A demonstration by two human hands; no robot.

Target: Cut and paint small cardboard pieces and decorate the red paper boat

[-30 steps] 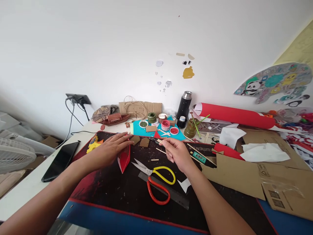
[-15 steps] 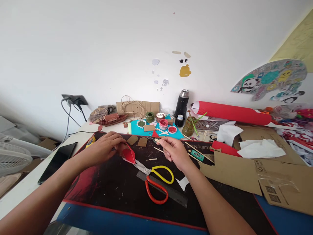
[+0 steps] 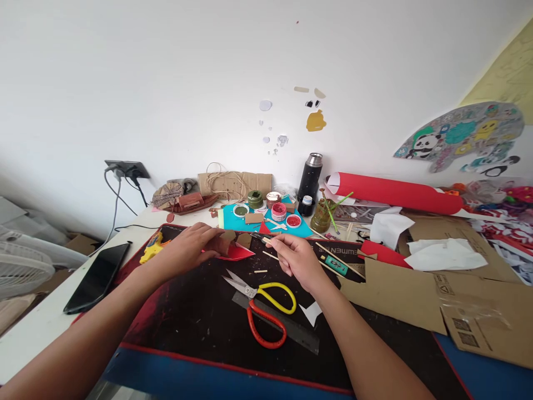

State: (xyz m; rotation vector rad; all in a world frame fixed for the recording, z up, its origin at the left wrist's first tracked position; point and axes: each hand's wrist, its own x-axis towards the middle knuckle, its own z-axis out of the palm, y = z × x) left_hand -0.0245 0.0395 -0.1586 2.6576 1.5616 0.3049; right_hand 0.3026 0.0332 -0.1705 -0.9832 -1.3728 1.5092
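My left hand (image 3: 192, 244) is closed on a small red cardboard boat (image 3: 239, 253), a pointed hull with a brown inner side. Its tip points right, and my fingers hide its left end. In my right hand (image 3: 293, 256), thumb and fingers pinch a short pale wooden stick (image 3: 267, 240). A thin grey pointed tip (image 3: 257, 236) shows just beyond it; I cannot tell whether it is held too. Below and between the hands lie open scissors (image 3: 250, 291) with one yellow and one red handle, partly over a dark ruler (image 3: 302, 331).
Behind the hands, open paint jars (image 3: 278, 211) stand on blue card (image 3: 231, 221). A yellow glue gun (image 3: 152, 248) and a phone (image 3: 97, 278) lie left. Cut cardboard (image 3: 402, 291) lies right, near a green box (image 3: 335, 265). A black flask (image 3: 312, 175) stands at the wall.
The red boat has turned and moved right and up, away from the scissors' blades, which now show. My left hand has shifted slightly right, uncovering the glue gun. My right hand is nearly unmoved.
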